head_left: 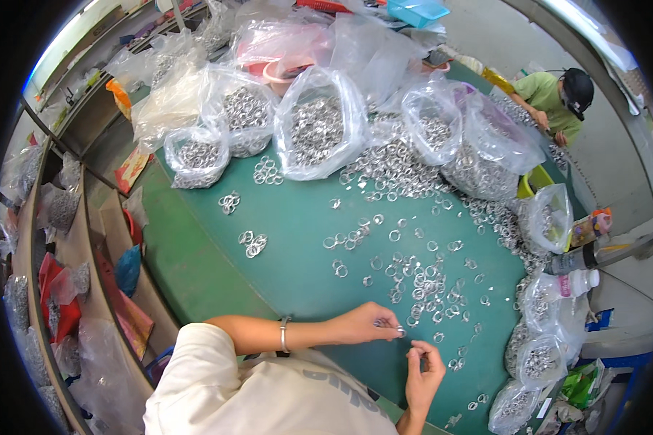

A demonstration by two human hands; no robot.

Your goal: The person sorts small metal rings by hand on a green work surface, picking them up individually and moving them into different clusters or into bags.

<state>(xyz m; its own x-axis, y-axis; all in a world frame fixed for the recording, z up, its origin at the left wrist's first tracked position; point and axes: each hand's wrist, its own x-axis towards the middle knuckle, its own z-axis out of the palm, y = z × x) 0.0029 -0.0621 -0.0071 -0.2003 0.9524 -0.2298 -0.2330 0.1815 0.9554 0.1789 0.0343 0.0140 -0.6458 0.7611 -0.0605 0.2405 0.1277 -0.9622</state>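
Rings of silvery metal (426, 286) lay just beyond the person's hands, and one shiny ring (400, 331) sat pinched at the fingertips of the left hand (370, 323), the other fingers curled in. Just beside it, the right hand (424, 373) was raised with bent fingers, thumb and forefinger near each other; I could not tell whether anything was between them. A pale band (284, 337) circled the left wrist, beyond the sleeve of a light shirt (268, 395).

Past the hands, loose rings were strewn over the green table (305, 217), thickest ahead of the fingers, with three little clusters set apart toward the left. Along the far side stood clear plastic bags (319, 170) filled with more rings, and a big heap (399, 163) spread between them. Down the right side, a clear bottle (580, 283) with a white cap lay tilted over near more bags. Off to the left ran shelves (87, 261) holding packed bags. At the far right, another person in a green shirt (544, 87) and dark cap (578, 90) bent forward.
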